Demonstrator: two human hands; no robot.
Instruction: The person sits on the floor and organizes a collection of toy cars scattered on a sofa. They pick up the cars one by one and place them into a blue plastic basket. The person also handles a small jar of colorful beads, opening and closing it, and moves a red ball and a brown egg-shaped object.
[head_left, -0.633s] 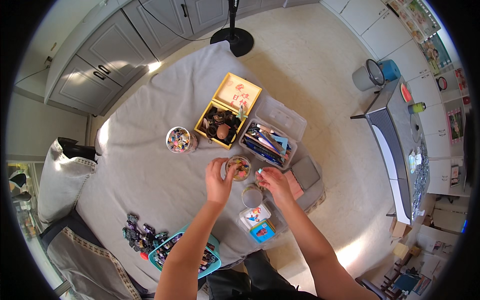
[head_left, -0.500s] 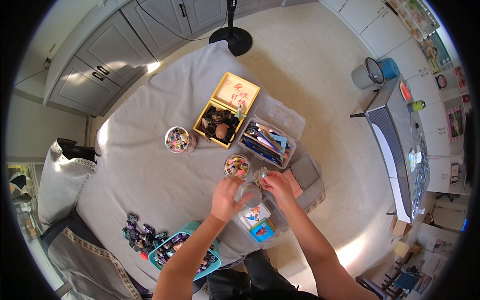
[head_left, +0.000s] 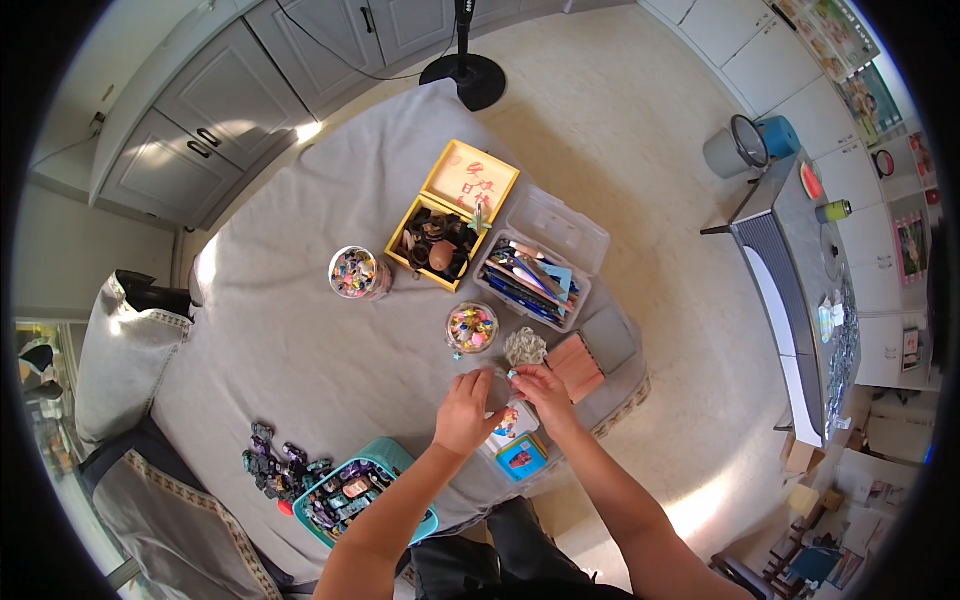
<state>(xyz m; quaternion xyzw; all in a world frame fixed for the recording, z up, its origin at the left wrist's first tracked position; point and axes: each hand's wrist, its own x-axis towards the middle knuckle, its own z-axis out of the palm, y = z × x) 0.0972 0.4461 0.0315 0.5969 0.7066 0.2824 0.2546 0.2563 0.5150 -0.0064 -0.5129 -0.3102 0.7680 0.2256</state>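
My left hand (head_left: 466, 414) is curled round a clear round container (head_left: 496, 392), which its fingers partly hide. Close beside it, my right hand (head_left: 545, 394) pinches a small light-blue piece (head_left: 513, 374) between thumb and fingertips. Just beyond the hands stands an open clear jar of colourful small trinkets (head_left: 471, 328). Another small light-blue piece (head_left: 457, 356) lies on the cloth by that jar. A pale tangled bundle (head_left: 525, 347) sits beyond my right hand, next to a wood-coloured notebook (head_left: 575, 368). Below the hands, a blue card box (head_left: 521, 459) lies in a clear tray.
A yellow box (head_left: 432, 243) of dark items stands open beside a clear case of pens (head_left: 530, 285). To the left is a tub of trinkets (head_left: 358, 274). A teal basket (head_left: 376, 456) of toys and several dark toy figures (head_left: 284, 466) lie near left.
My right hand has moved left and nearer, uncovering the pale bundle and the notebook. My left hand has shifted slightly right and nearer with the clear container. A light-blue piece now shows by the jar.
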